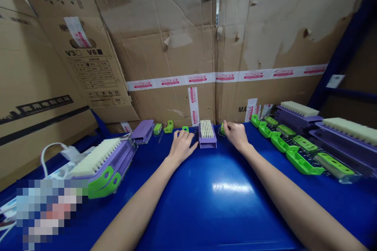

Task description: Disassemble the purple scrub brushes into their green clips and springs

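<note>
In the middle of the blue tabletop (200, 196) stands a purple brush head (208, 140) with rows of cream bristles on top. My left hand (182, 145) is just left of it, palm down, fingers stretched forward and thumb apart. Beyond its fingertips a bright green plastic part (185, 128) peeks out, and a small dark toothed strip (194, 132) lies by the index finger. To the right of the brush head, my right hand (235, 132) is closed, its curled fingers at a small green-topped clear piece (222, 129), mostly covered by the hand.
At right lie green brackets (281, 142), green-topped clear pieces (332, 163) and purple brush heads (350, 129). A purple brush with green end (103, 164) sits at left, near a white cable (44, 153). Cardboard (165, 47) walls the back.
</note>
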A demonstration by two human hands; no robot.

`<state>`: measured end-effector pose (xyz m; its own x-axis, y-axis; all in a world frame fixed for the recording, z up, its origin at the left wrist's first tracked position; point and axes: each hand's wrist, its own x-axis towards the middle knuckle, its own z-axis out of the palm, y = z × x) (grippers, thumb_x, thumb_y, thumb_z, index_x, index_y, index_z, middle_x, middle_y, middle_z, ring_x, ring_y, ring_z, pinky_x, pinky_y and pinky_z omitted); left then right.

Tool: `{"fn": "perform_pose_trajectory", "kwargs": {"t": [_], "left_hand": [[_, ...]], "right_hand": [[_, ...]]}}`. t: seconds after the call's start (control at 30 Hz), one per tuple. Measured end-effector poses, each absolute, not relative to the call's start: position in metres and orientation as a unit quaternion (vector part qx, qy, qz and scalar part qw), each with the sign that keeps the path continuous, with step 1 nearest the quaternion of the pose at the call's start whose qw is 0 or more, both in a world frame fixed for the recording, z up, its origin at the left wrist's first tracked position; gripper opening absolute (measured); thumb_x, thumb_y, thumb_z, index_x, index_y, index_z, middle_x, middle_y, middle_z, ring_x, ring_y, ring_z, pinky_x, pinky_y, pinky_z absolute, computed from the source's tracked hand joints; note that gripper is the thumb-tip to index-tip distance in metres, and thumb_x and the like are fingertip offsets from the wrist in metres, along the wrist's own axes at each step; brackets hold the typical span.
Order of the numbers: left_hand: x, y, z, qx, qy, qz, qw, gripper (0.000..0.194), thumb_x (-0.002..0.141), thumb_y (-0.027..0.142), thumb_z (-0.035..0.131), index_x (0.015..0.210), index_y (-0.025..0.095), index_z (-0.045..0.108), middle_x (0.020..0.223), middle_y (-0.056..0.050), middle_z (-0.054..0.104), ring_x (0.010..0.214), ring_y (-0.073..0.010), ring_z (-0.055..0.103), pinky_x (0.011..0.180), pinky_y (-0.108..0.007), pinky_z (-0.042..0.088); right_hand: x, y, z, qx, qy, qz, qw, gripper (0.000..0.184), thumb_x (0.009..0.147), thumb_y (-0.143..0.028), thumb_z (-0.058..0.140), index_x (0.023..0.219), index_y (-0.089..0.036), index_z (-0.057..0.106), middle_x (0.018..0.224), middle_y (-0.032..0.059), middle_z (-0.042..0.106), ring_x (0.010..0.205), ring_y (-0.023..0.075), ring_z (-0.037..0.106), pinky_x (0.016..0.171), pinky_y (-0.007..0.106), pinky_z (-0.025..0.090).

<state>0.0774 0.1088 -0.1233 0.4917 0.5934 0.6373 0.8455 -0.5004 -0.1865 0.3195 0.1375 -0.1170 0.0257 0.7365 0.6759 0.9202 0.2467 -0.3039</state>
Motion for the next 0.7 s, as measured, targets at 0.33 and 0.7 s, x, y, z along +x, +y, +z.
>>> {"fn": "perform_pose_trajectory", "kwargs": {"t": [0.33, 0.7], "left_hand": [[0.077, 0.109, -0.124, -0.823, -0.439, -0.273, 0.234, 0.028, 0.088, 0.038, 0.050, 0.098, 0.016, 0.063, 0.094, -0.013, 0.063, 0.093, -0.0285, 0.052, 0.085, -0.045, 0.035], [0.078, 0.108, -0.124, -0.817, -0.453, -0.262, 0.241, 0.029, 0.090, 0.038, 0.046, 0.099, 0.015, 0.062, 0.096, -0.014, 0.063, 0.094, -0.0287, 0.052, 0.085, -0.045, 0.035]], "right_hand": [[0.331, 0.139, -0.125, -0.561, -0.741, -0.155, 0.336, 0.033, 0.086, -0.036, 0.047, 0.106, -0.019, 0.065, 0.110, 0.0110, 0.063, 0.104, 0.0255, 0.052, 0.087, 0.036, 0.039], [0.336, 0.144, -0.135, -0.601, -0.727, -0.163, 0.290, 0.035, 0.087, -0.042, 0.047, 0.106, -0.022, 0.068, 0.112, 0.0117, 0.060, 0.111, 0.0288, 0.046, 0.101, 0.052, 0.024]]}}
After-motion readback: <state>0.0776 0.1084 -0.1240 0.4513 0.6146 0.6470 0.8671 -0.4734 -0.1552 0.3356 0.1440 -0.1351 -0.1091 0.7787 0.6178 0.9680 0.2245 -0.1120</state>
